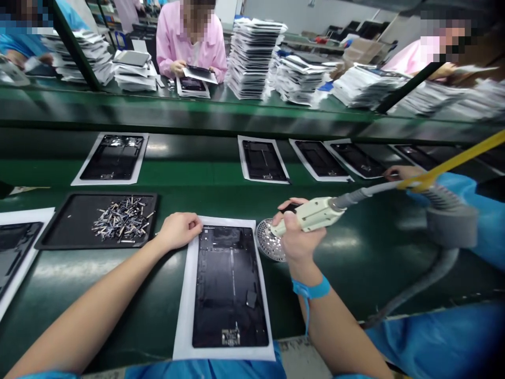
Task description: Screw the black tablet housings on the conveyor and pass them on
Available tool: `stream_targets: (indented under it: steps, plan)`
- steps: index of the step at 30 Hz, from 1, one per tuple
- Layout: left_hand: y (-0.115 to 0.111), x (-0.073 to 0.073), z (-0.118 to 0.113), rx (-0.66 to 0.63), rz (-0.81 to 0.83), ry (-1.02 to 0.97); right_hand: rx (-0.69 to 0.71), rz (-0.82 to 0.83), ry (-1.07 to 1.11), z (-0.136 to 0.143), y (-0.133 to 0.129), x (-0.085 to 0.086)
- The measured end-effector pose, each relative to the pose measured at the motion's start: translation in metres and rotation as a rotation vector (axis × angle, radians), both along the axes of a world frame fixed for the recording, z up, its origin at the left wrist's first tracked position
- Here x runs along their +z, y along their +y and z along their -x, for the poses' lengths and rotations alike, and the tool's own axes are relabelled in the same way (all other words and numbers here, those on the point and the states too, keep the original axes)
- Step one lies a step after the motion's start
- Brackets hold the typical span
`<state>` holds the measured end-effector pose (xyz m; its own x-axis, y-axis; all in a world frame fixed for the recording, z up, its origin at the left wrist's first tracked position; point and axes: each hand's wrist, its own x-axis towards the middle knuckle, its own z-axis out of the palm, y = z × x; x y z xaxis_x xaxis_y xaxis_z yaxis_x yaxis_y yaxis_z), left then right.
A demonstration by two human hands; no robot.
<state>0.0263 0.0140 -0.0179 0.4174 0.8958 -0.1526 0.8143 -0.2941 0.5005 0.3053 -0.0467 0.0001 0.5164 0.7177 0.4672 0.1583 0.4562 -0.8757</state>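
My right hand (302,242) is wrapped round a pale electric screwdriver (317,215), tilted down to the left, its front end over a round metal dish (263,237) of small screws. Directly before me a black tablet housing (224,279) lies on a white sheet (183,316). A thin light strip runs down the housing's middle, and a small dark square piece sits on its right side. My left hand (181,230) is closed, fingers curled at the housing's top left corner. Whatever its fingertips hold, if anything, is hidden.
A black tray (74,221) of small loose parts (122,218) stands left, near another housing (18,252). More housings (264,158) lie along the far strip. A grey hose (418,287) hangs right, beside a co-worker's blue sleeve (465,200). Paper stacks (254,58) line the opposite bench.
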Motion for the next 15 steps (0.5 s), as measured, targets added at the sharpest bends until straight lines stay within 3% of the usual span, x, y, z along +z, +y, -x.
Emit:
stream_targets:
  steps: [15]
  plan:
    - [0.000, -0.002, 0.001, -0.006, -0.016, -0.012, 0.044, 0.041, 0.002, -0.001, 0.001, -0.012]
